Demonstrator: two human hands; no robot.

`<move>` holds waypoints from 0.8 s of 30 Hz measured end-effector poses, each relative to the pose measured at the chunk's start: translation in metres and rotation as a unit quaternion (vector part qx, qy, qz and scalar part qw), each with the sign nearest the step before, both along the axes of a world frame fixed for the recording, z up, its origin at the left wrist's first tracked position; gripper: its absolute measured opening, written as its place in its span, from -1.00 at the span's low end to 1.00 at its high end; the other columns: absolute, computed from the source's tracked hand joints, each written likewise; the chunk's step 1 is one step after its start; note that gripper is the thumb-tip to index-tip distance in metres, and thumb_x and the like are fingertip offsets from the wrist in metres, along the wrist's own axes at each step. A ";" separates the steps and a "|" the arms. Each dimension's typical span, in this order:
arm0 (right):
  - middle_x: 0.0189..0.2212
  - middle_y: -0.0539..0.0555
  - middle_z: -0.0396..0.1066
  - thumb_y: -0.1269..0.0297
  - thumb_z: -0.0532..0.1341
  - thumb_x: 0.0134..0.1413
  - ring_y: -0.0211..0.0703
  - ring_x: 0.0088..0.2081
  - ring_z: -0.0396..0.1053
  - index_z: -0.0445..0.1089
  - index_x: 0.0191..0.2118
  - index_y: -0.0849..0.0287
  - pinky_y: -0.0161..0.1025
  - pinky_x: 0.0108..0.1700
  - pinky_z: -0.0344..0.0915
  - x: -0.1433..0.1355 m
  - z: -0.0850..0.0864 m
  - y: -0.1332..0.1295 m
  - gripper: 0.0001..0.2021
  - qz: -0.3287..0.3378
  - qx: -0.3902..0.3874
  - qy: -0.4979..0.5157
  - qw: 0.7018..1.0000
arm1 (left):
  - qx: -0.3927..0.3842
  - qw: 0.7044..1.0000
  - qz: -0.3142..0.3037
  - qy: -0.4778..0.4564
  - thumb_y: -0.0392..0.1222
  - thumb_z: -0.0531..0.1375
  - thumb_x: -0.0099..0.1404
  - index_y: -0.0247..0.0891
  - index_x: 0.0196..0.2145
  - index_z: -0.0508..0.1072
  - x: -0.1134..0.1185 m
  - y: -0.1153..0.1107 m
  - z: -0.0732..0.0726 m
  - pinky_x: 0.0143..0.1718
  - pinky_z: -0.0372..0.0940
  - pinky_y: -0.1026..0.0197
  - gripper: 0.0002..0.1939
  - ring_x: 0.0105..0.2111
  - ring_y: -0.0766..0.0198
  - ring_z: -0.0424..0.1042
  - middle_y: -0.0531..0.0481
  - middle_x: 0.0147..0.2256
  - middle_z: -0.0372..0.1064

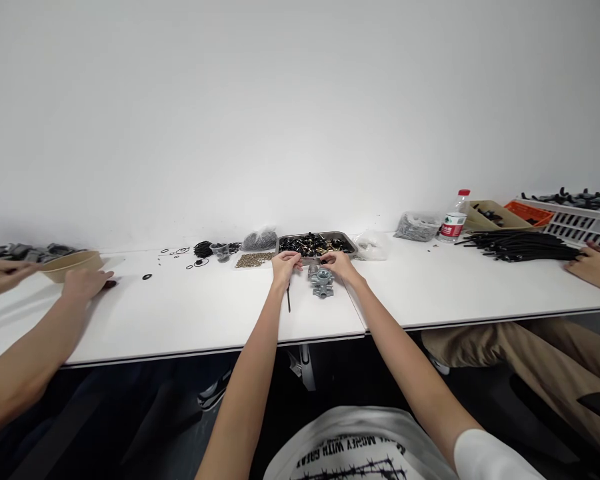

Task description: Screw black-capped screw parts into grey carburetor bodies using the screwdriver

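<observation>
A grey metal casting with round openings, which looks like a carburetor body [323, 283], stands on the white table in front of me. My right hand [341, 267] is at its upper right, fingers pinched together over its top edge; a dark spot shows at the fingertips, too small to name. To the left of the casting, my left hand [285, 267] is closed in a pinch, and whatever it grips is hidden. A thin dark rod [289, 299] shows just below that hand; I cannot tell whether it is held. Behind both hands sits a metal tray [354, 252] of small black and brass parts.
Brass pieces [254, 260], a bag of dark parts [260, 239] and black rings [198, 263] lie left. Rightward are a bagged heap [417, 227], a water bottle [453, 217] and black tubes [520, 245]. Co-workers' hands [83, 283] flank me, one by a beige bowl [75, 265].
</observation>
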State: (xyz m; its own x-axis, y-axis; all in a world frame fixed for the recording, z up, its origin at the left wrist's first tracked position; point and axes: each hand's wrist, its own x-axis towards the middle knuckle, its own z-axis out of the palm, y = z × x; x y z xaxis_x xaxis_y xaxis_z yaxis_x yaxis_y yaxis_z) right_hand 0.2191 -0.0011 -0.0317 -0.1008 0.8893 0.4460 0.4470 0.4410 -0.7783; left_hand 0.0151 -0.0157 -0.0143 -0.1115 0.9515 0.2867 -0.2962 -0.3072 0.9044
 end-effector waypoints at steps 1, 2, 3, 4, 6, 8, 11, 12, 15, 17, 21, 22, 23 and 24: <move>-0.25 0.18 0.58 0.33 0.39 -0.18 -0.05 -0.28 0.48 0.57 -0.25 0.23 -0.14 -0.20 0.41 -0.001 0.001 -0.001 -0.74 0.002 0.009 0.012 1.000 | 0.001 1.000 -0.002 0.003 -0.06 0.50 -0.18 -0.36 -0.47 0.50 0.000 0.000 0.000 -0.60 0.35 0.22 -0.61 -0.62 0.27 0.43 -0.09 -0.57 0.48; -0.25 0.18 0.57 0.27 0.41 -0.19 -0.05 -0.29 0.47 0.57 -0.23 0.23 -0.14 -0.22 0.41 -0.002 0.002 -0.001 -0.70 0.003 0.018 0.023 1.000 | 0.003 1.000 -0.004 0.006 -0.06 0.50 -0.17 -0.36 -0.47 0.50 0.000 -0.001 0.000 -0.60 0.35 0.22 -0.61 -0.61 0.27 0.44 -0.09 -0.57 0.48; -0.27 0.17 0.57 0.21 0.43 -0.20 -0.05 -0.30 0.46 0.57 -0.21 0.23 -0.14 -0.23 0.40 -0.003 0.002 -0.002 -0.65 0.004 0.028 0.032 0.999 | 0.004 1.000 -0.006 0.009 -0.06 0.50 -0.17 -0.36 -0.47 0.51 0.000 -0.001 0.001 -0.59 0.36 0.22 -0.61 -0.61 0.27 0.44 -0.10 -0.56 0.49; -0.30 0.16 0.56 0.16 0.44 -0.21 -0.06 -0.31 0.45 0.56 -0.20 0.23 -0.15 -0.25 0.39 -0.004 0.003 -0.003 -0.61 0.005 0.037 0.040 0.998 | 0.006 1.000 -0.008 0.013 -0.06 0.50 -0.18 -0.36 -0.46 0.51 0.000 -0.001 0.001 -0.59 0.36 0.21 -0.60 -0.61 0.26 0.44 -0.10 -0.56 0.49; -0.39 0.10 0.53 0.13 0.45 -0.25 -0.09 -0.37 0.41 0.55 -0.18 0.23 -0.17 -0.29 0.37 -0.006 0.004 -0.005 -0.57 0.007 0.050 0.053 0.997 | 0.011 1.000 -0.012 0.019 -0.05 0.51 -0.18 -0.36 -0.46 0.52 0.000 -0.002 0.001 -0.59 0.36 0.21 -0.60 -0.60 0.25 0.45 -0.10 -0.56 0.49; -0.45 0.05 0.49 0.15 0.46 -0.28 -0.13 -0.42 0.37 0.55 -0.19 0.22 -0.18 -0.31 0.34 -0.008 0.005 -0.005 -0.56 0.012 0.057 0.061 0.996 | 0.016 0.999 -0.016 0.025 -0.04 0.51 -0.18 -0.36 -0.46 0.52 0.000 -0.003 0.002 -0.58 0.37 0.20 -0.59 -0.59 0.24 0.46 -0.11 -0.55 0.50; -0.42 0.05 0.50 0.22 0.44 -0.27 -0.14 -0.40 0.37 0.55 -0.21 0.21 -0.17 -0.28 0.35 -0.010 0.005 -0.005 -0.62 0.026 0.059 0.073 0.995 | 0.025 0.999 -0.019 0.033 -0.03 0.50 -0.18 -0.35 -0.46 0.52 0.002 -0.005 0.003 -0.57 0.37 0.20 -0.59 -0.58 0.25 0.46 -0.10 -0.54 0.50; -0.37 0.07 0.52 0.25 0.42 -0.26 -0.13 -0.37 0.39 0.55 -0.21 0.20 -0.16 -0.25 0.37 -0.010 0.006 -0.005 -0.64 0.032 0.058 0.078 0.995 | 0.027 0.999 -0.020 0.036 -0.02 0.50 -0.17 -0.35 -0.46 0.52 0.003 -0.006 0.003 -0.56 0.37 0.20 -0.59 -0.58 0.25 0.45 -0.09 -0.54 0.50; -0.22 0.12 0.56 0.32 0.38 -0.22 -0.10 -0.23 0.46 0.54 -0.19 0.20 -0.13 -0.09 0.40 -0.012 0.007 -0.006 -0.65 0.053 0.048 0.096 0.993 | 0.035 0.998 -0.015 0.042 -0.01 0.50 -0.16 -0.34 -0.45 0.51 0.004 -0.008 0.005 -0.56 0.36 0.20 -0.59 -0.59 0.25 0.45 -0.08 -0.55 0.49; -0.19 0.13 0.56 0.34 0.38 -0.23 -0.09 -0.18 0.47 0.52 -0.15 0.20 -0.11 -0.04 0.40 -0.013 0.007 -0.006 -0.61 0.065 0.038 0.108 0.991 | 0.043 0.998 -0.004 0.041 0.00 0.49 -0.14 -0.33 -0.43 0.50 0.004 -0.009 0.006 -0.57 0.36 0.20 -0.58 -0.60 0.25 0.45 -0.06 -0.55 0.49; -0.25 0.12 0.55 0.29 0.44 -0.28 -0.12 -0.24 0.48 0.46 -0.08 0.21 -0.10 -0.07 0.45 -0.015 0.007 -0.007 -0.49 0.070 0.018 0.130 0.989 | 0.060 0.997 0.023 0.043 -0.01 0.47 -0.09 -0.29 -0.40 0.47 0.004 -0.012 0.010 -0.56 0.35 0.21 -0.61 -0.60 0.28 0.42 0.01 -0.57 0.46; -0.26 0.11 0.54 0.28 0.46 -0.30 -0.12 -0.25 0.48 0.45 -0.08 0.20 -0.10 -0.08 0.46 -0.015 0.007 -0.007 -0.48 0.070 0.015 0.133 0.988 | 0.064 0.996 0.026 0.049 -0.03 0.46 -0.08 -0.29 -0.41 0.47 0.005 -0.013 0.011 -0.57 0.34 0.22 -0.63 -0.61 0.29 0.41 0.01 -0.57 0.45; -0.27 0.11 0.54 0.29 0.47 -0.31 -0.11 -0.24 0.49 0.45 -0.09 0.20 -0.10 -0.07 0.46 -0.015 0.008 -0.007 -0.48 0.071 0.012 0.136 0.988 | 0.066 0.996 0.027 0.057 -0.04 0.46 -0.07 -0.29 -0.43 0.47 0.005 -0.014 0.012 -0.57 0.33 0.22 -0.65 -0.62 0.30 0.40 0.01 -0.58 0.45; -0.27 0.10 0.54 0.30 0.47 -0.31 -0.11 -0.23 0.49 0.44 -0.10 0.19 -0.09 -0.06 0.46 -0.015 0.008 -0.008 -0.48 0.073 0.010 0.139 0.988 | 0.069 0.995 0.026 0.067 -0.06 0.46 -0.06 -0.29 -0.45 0.48 0.006 -0.016 0.012 -0.57 0.32 0.23 -0.68 -0.63 0.30 0.39 0.01 -0.59 0.44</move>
State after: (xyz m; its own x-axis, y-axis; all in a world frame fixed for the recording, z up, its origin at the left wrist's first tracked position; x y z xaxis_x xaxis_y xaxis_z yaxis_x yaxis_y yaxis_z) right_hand 0.2038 -0.0089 -0.0239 -0.0982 0.8653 0.4915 0.1485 0.5011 -0.8526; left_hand 0.0210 -0.0313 -0.0019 -0.1106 0.8960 0.4300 -0.1563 -0.4429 0.8828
